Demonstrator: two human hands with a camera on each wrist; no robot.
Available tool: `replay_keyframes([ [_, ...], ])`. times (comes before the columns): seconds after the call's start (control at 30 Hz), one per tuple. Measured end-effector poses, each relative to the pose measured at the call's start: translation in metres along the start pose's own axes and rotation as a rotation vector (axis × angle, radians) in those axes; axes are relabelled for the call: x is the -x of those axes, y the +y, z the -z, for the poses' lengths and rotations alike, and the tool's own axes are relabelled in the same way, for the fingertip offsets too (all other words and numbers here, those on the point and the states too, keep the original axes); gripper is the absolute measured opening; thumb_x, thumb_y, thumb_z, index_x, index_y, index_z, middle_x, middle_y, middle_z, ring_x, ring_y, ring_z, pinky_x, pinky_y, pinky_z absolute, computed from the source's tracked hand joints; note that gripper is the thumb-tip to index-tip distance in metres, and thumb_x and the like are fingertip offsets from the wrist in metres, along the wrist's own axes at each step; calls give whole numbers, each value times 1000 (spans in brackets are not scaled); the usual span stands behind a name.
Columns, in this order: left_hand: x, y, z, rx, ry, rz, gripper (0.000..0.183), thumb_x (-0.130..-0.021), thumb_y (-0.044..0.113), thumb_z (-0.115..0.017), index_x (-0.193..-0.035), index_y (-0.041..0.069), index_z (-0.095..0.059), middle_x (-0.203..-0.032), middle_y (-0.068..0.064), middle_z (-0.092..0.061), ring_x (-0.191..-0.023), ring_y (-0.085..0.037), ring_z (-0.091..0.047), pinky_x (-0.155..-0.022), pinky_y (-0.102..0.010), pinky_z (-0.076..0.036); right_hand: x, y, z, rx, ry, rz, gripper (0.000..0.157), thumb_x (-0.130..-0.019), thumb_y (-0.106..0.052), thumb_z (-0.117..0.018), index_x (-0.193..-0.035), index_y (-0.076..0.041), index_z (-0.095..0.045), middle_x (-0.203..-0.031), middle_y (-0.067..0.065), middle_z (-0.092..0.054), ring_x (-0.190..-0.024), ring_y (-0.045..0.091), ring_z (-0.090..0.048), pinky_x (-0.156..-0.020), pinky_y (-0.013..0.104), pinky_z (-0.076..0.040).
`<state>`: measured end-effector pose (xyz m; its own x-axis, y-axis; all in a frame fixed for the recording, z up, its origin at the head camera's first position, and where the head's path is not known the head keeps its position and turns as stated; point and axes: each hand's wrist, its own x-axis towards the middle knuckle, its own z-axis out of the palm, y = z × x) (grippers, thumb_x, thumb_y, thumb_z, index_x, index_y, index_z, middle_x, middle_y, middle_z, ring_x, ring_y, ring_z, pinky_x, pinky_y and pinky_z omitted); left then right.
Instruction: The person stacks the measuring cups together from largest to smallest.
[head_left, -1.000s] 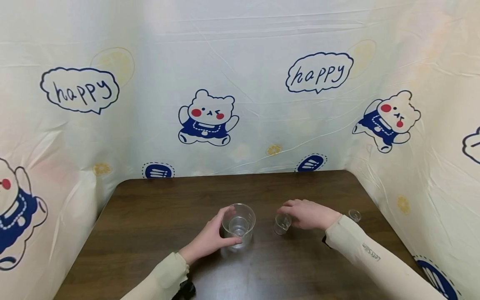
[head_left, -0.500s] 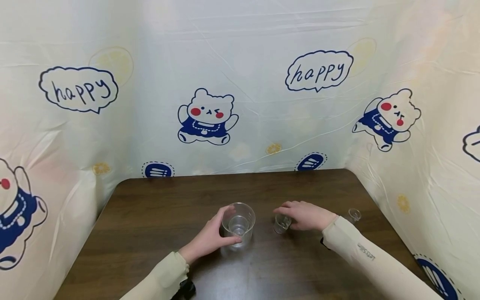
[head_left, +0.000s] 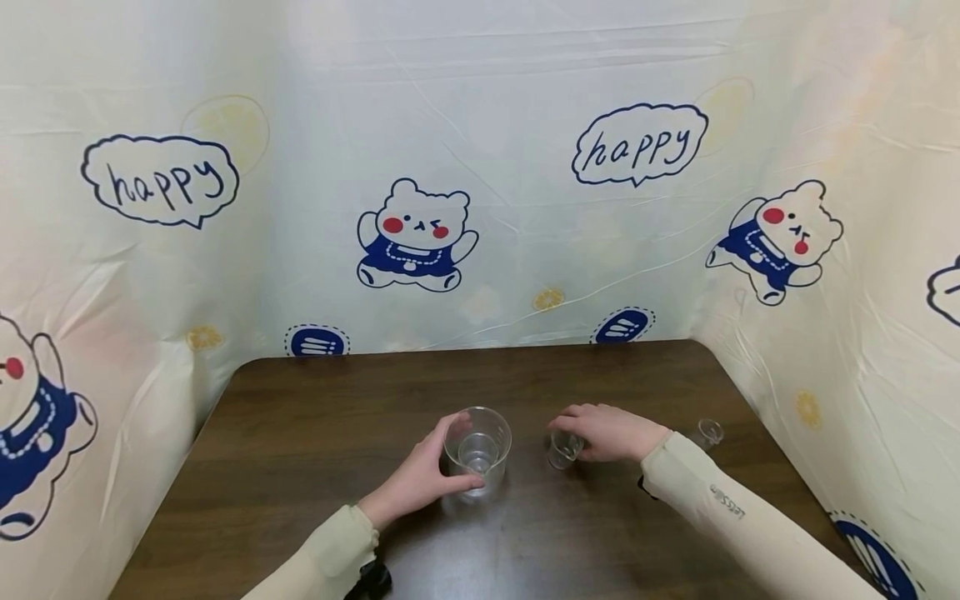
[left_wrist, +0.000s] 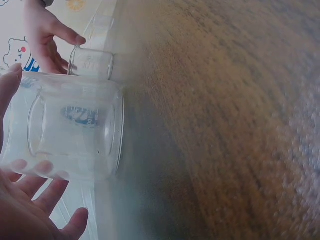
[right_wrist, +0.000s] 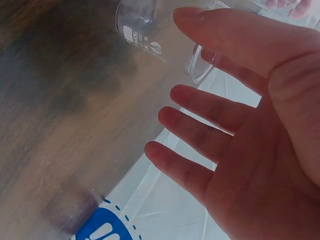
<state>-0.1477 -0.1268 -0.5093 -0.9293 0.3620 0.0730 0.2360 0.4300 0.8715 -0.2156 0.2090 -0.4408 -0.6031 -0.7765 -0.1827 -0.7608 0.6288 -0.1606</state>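
Observation:
My left hand (head_left: 412, 483) holds a large clear glass beaker (head_left: 495, 475), thumb on the near side, fingers round the far side. A smaller glass beaker (left_wrist: 70, 142) stands inside it, as the left wrist view shows. To the right, a small 50 ml beaker (head_left: 562, 452) stands upright on the table. The thumb and index finger of my right hand (head_left: 611, 432) pinch it near the rim. In the right wrist view the other fingers (right_wrist: 200, 115) stay spread, off the glass. How firmly the pinch presses is hard to see.
Another small glass beaker (head_left: 708, 432) stands farther right, partly hidden by the right sleeve (head_left: 720, 487). The dark wooden table (head_left: 360, 392) reaches to a printed curtain (head_left: 517, 250) that hangs behind it and along both sides.
My right hand has shifted slightly left over the small beaker, and its fingers have come down closer to the rim. The left hand and the large beaker have not moved.

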Motion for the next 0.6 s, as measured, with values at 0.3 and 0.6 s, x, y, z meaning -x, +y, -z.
replay_keyframes([
  [0.3, 0, -1, 0, 12, -7, -3, 96, -81, 38, -92, -157, 20, -36, -154, -1, -50, -141, -22, -48, -114, -55, -38, -2, 4, -3, -26, -49, -57, 52, -87, -19, -85, -134, -11, -64, -131, 14, -65, -118, 34, -63, -101, 54, -52],
  [0.6, 1, -1, 1, 7, -5, -14, 96, -81, 37, -92, -157, 21, -35, -154, 0, -50, -141, -22, -48, -114, -55, -38, -1, 4, 3, -4, -51, -37, 44, -86, -21, -86, -125, -13, -66, -120, 8, -67, -108, 28, -65, -96, 51, -54],
])
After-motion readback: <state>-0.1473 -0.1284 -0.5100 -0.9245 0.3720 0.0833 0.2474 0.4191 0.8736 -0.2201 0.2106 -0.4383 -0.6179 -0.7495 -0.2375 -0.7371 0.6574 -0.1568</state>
